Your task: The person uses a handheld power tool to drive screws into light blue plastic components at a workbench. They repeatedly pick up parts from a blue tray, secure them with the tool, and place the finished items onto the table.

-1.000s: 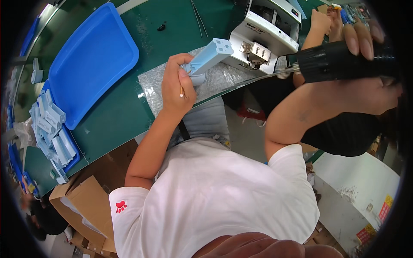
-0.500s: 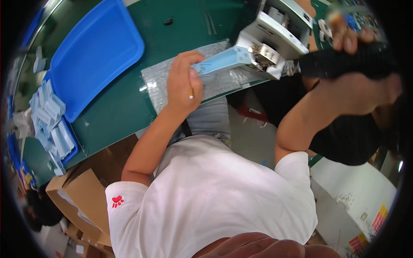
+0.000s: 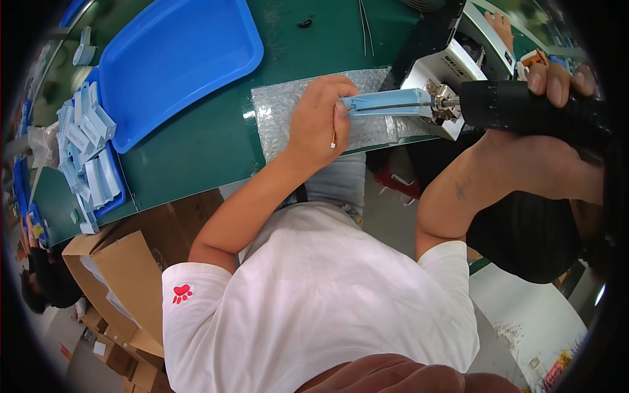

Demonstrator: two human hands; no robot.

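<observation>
My left hand (image 3: 322, 121) is closed around the left end of a light blue plastic channel-shaped part (image 3: 392, 101). Below those fingers a short yellowish wire with a small white connector (image 3: 333, 145) sticks out. My right hand (image 3: 553, 85) grips a thick black power screwdriver (image 3: 495, 103), held level. Its long thin shaft runs left through the trough of the blue part toward my left hand; the tip is hidden near my fingers. Directly behind the blue part's right end stands a white and metal fixture (image 3: 445, 72), with shiny metal pieces close to the screwdriver's nose.
Bubble wrap (image 3: 278, 108) lies on the green table (image 3: 190, 164) under my left hand. At the left stand a big blue tray (image 3: 177, 72) and several blue parts (image 3: 88, 141) heaped in a smaller tray. Cardboard boxes (image 3: 131, 275) sit below the table; another person's hand (image 3: 501, 29) shows at the far right.
The screwdriver has come left and its shaft now lies inside the blue part. The blue part has turned so its trough shows. The whole view has shifted a little.
</observation>
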